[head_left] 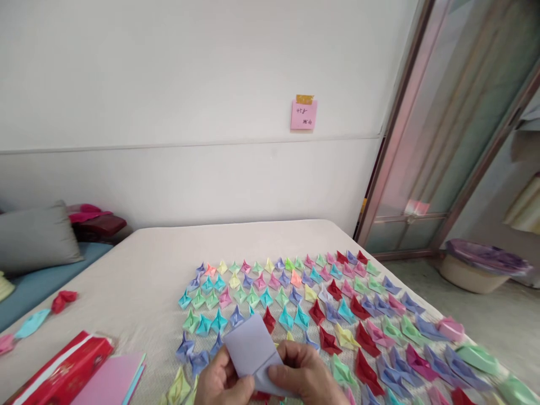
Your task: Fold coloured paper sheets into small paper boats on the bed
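Note:
Both my hands hold a lavender paper square (250, 347) at the bottom centre, partly folded. My left hand (219, 383) grips its lower left edge. My right hand (306, 376) pinches the folded lower right corner with the thumb on top. Just beyond the paper, several rows of small folded paper boats (320, 298) in red, pink, blue, green, yellow and purple lie on the beige cloth-covered table (143, 270).
A red packet (63, 371) and a stack of pink and blue paper sheets (113, 379) lie at the lower left. A grey pillow (36, 236) sits on a blue seat at left. A pink note (303, 114) hangs on the wall. A covered basin (481, 264) stands on the floor at right.

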Action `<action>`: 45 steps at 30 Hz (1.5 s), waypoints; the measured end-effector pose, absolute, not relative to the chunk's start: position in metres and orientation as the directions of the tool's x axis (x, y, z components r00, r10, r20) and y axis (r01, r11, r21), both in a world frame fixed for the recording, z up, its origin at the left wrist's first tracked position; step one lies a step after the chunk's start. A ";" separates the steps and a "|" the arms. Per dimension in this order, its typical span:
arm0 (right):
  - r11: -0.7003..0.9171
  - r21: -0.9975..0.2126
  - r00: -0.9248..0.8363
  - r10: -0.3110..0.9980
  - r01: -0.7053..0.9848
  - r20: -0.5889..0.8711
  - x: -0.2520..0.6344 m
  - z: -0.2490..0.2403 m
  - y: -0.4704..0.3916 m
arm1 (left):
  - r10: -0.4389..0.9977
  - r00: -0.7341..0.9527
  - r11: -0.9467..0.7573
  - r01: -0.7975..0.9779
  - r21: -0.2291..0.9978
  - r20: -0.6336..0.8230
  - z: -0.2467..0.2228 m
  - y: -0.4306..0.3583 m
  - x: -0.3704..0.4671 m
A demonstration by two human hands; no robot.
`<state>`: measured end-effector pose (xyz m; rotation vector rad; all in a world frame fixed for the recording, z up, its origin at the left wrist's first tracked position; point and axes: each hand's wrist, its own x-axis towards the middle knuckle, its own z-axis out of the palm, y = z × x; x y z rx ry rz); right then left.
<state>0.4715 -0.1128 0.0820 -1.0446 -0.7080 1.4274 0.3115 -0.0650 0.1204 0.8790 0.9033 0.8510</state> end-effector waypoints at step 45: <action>-0.169 -0.904 0.103 0.969 -0.393 -0.226 0.456 0.094 -0.119 | 0.914 0.323 0.255 0.014 0.967 -0.246 0.106 -0.058 0.302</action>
